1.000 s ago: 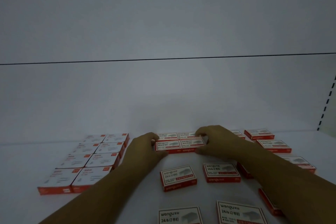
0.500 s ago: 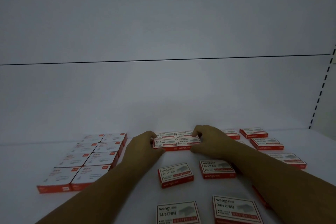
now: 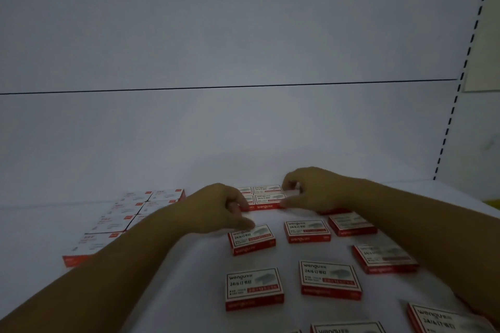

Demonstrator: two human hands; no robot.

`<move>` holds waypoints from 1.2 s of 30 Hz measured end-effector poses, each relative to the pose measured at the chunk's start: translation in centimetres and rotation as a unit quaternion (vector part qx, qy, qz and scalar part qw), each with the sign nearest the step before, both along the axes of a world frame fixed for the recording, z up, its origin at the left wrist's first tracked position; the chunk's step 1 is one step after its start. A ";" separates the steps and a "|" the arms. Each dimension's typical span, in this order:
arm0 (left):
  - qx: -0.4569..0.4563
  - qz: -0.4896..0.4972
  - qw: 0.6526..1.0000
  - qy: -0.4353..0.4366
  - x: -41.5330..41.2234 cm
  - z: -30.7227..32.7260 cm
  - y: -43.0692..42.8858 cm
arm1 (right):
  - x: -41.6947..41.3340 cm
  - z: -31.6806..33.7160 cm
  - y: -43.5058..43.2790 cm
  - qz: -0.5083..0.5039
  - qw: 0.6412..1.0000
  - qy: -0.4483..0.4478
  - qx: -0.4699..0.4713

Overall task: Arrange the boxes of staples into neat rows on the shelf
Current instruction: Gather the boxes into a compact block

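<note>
A small block of red-and-white staple boxes (image 3: 266, 196), two rows deep, lies at the back middle of the white shelf (image 3: 40, 238). My left hand (image 3: 216, 208) holds its left end with curled fingers, and the thumb points down towards a loose box (image 3: 251, 239). At the right end, my right hand (image 3: 313, 192) pinches the block between curled fingers and thumb. On the left sits a tidy grid of boxes (image 3: 127, 208), partly hidden by my left forearm.
Several loose boxes lie scattered in front and to the right, among them one box (image 3: 307, 230), another (image 3: 330, 278) and a third (image 3: 384, 258). The white back panel (image 3: 243, 130) rises just behind. A slotted upright (image 3: 460, 84) stands at the right.
Both hands have stayed on the ends of the middle block. My left thumb has dropped towards the loose box in front. The view has moved closer and shifted, showing more loose boxes.
</note>
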State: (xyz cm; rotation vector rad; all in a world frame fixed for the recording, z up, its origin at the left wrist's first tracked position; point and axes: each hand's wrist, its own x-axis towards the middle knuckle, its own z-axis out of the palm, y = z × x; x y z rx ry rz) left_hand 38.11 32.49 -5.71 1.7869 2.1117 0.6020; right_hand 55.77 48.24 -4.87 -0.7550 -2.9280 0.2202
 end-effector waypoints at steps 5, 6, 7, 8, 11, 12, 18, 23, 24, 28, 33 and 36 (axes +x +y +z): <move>-0.045 0.042 0.992 0.112 1.0 -1.6 -1.6 | 5.2 -0.4 -2.8 0.031 0.994 -0.083 0.067; -0.034 0.062 0.991 0.113 1.1 -2.3 -1.8 | 5.4 -0.9 -3.1 0.028 0.993 -0.073 0.087; -0.017 0.077 0.990 0.115 1.1 -2.9 -1.9 | 5.3 -1.4 -3.3 0.023 0.993 -0.055 0.100; 0.001 0.090 0.989 0.117 1.0 -3.2 -1.8 | 5.0 -1.7 -3.4 0.017 0.993 -0.037 0.107; 0.041 0.121 0.986 0.110 0.2 -3.5 -1.2 | 3.0 -2.5 -3.3 0.017 0.995 0.011 0.100; 0.054 0.132 0.984 0.107 -0.1 -3.6 -0.9 | 2.3 -2.8 -3.2 0.020 0.995 0.028 0.095; 0.128 0.183 0.973 0.056 -1.0 -4.7 0.0 | -0.9 -3.7 -2.0 -0.003 0.993 0.060 0.098; 0.118 0.181 0.975 0.050 -1.7 -5.0 0.2 | -1.1 -3.7 -1.5 0.005 0.996 0.063 0.070; 0.111 0.178 0.976 0.058 -1.5 -4.9 0.2 | -1.0 -3.6 -1.5 0.011 0.996 0.058 0.065; 0.118 0.158 0.972 0.131 -0.2 -3.3 -0.7 | 0.6 -2.3 -2.5 0.029 0.996 0.023 0.079; 0.087 -0.060 0.988 0.109 2.2 -0.7 -4.9 | 5.7 0.0 -5.3 0.067 0.989 0.102 0.087; 0.027 -0.122 0.978 0.168 3.3 -1.3 -6.7 | 8.6 0.9 -7.4 0.102 0.991 0.063 0.053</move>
